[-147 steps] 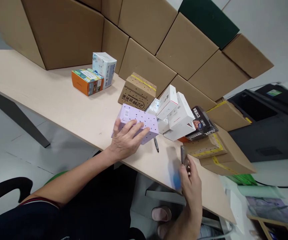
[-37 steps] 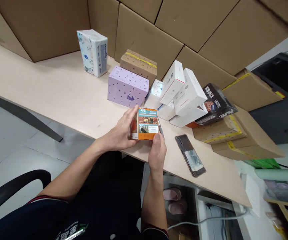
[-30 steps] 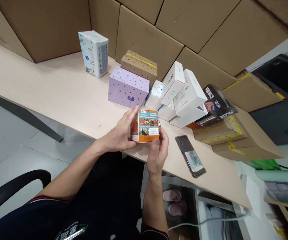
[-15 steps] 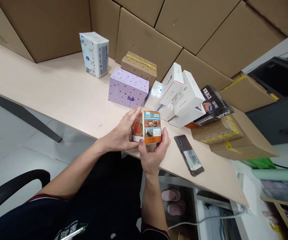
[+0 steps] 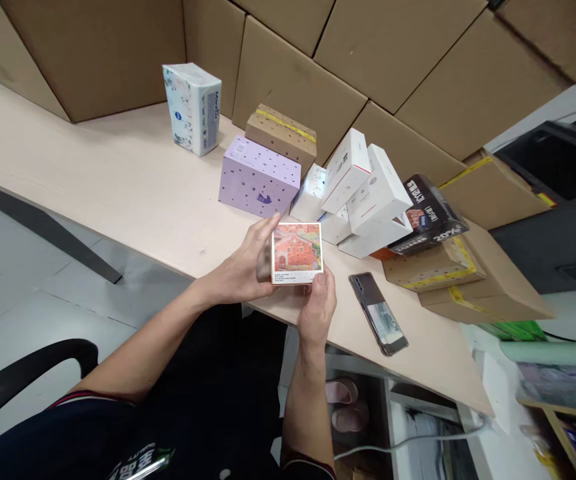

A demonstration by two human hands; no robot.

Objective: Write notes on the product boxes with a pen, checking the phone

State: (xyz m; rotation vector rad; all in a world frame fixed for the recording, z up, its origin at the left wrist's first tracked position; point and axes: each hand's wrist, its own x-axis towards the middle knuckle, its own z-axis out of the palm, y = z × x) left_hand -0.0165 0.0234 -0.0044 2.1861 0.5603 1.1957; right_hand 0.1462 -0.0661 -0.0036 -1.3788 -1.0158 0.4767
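A small square box (image 5: 297, 253) is held between both hands above the front edge of the table. The side facing me carries a picture of a red house with a white strip of small print below it. Around its left side curls my left hand (image 5: 253, 263), closed on it. My right hand (image 5: 318, 303) grips the lower right corner, thumb on the front. Just beyond the box stands a purple spotted box (image 5: 259, 177). To the right of my right hand a phone in a clear case (image 5: 379, 315) lies face down.
Along the back of the table (image 5: 118, 180) stand a tissue pack (image 5: 193, 110), a brown carton with yellow tape (image 5: 281, 133), stacked white boxes (image 5: 375, 190) and a black package (image 5: 431, 213). Large cartons (image 5: 293, 80) form a wall behind. A chair armrest (image 5: 75, 353) is at lower left.
The small box has been turned in my hands: its orange and teal printed side has rotated away, and the red house picture now faces me. My right hand has shifted slightly lower.
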